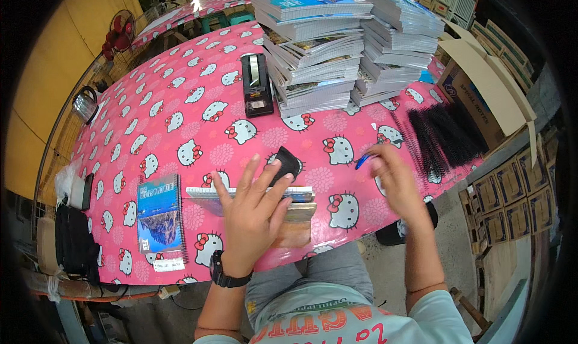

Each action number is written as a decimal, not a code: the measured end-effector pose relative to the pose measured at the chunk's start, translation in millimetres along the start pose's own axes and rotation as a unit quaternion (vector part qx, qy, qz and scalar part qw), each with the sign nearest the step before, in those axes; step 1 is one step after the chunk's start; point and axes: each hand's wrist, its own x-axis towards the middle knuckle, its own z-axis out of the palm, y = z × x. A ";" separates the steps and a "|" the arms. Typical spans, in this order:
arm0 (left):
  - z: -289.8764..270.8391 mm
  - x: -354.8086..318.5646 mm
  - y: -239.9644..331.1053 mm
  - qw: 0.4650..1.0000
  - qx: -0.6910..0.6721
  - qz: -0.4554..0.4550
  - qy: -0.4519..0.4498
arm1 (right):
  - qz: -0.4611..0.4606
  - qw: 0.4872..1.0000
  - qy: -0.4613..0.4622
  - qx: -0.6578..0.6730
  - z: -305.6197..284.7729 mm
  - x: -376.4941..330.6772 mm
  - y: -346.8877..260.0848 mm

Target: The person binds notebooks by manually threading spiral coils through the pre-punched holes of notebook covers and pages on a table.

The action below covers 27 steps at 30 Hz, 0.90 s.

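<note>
Bright even daylight, soft shadows, strong fisheye bending, dark vignetted corners, slight motion blur

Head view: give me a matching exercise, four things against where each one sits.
Things:
1. tape dispenser
2. black coils
3. finished notebook
4. left hand

Places:
A. flat on the unbound pad at the table's near edge
B. by the table's right edge
C. left of the notebook stacks
D. alone, left of the hands, near the front edge

Pairs: 1-C, 2-B, 3-D, 4-A
</note>
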 end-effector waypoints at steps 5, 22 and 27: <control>9.2 -2.1 -4.2 0.997 -0.078 0.008 -0.003 | -0.139 0.988 0.063 -0.007 73.4 0.8 -11.1; 6.5 -0.4 3.8 0.993 -0.119 0.006 0.025 | -0.195 0.966 -0.146 0.092 34.1 -0.9 -14.4; 4.0 2.5 6.5 0.992 -0.126 -0.004 0.012 | -0.188 0.946 -0.262 0.021 28.2 4.1 -14.3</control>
